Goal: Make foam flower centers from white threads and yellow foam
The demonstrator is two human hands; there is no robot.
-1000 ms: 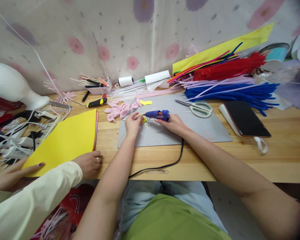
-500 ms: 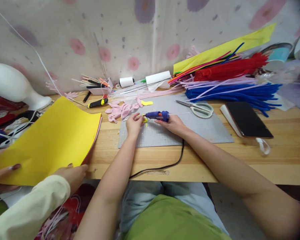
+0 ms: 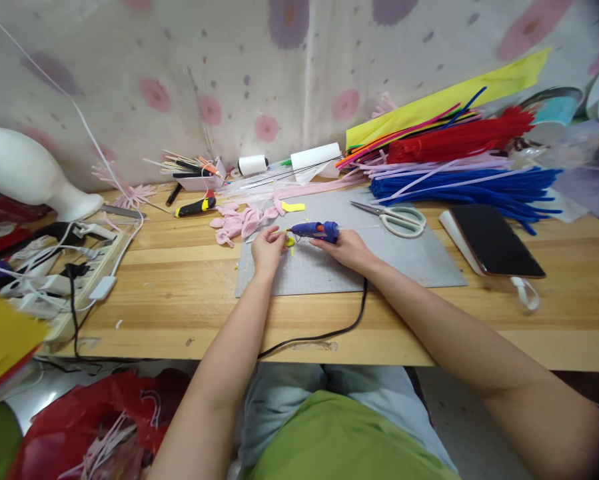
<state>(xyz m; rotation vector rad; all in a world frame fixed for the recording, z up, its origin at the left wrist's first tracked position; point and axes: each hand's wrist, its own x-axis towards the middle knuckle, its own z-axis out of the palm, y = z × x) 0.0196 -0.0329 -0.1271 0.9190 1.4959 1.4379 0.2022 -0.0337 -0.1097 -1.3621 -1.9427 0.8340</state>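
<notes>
1. While the right hand [image 3: 346, 251] closes around a glue gun [image 3: 315, 231], I see its smooth blue plastic body held level over the grey mat [image 3: 404, 265], nozzle toward the left hand [image 3: 268, 252].
2. On my feed the left hand pinches a small yellow piece [image 3: 290, 241] just beside the nozzle; its exact shape is too small for me to make out.
3. Beyond that hand I find fuzzy pink pieces [image 3: 242, 222], soft and rounded, heaped beside a flat yellow strip [image 3: 294, 207].
4. On the mat to the right lie scissors [image 3: 403, 221] with pale looped handles; behind them I see long, fluffy blue stems [image 3: 459, 185] and a bristly red bundle [image 3: 459, 138].
5. Near the back, a small pale box [image 3: 197, 182] holds thin sticks [image 3: 175, 160].
6. Below the wooden table [image 3: 169, 320], a crinkled red plastic bag [image 3: 49, 430] holds narrow white strips [image 3: 103, 445].
</notes>
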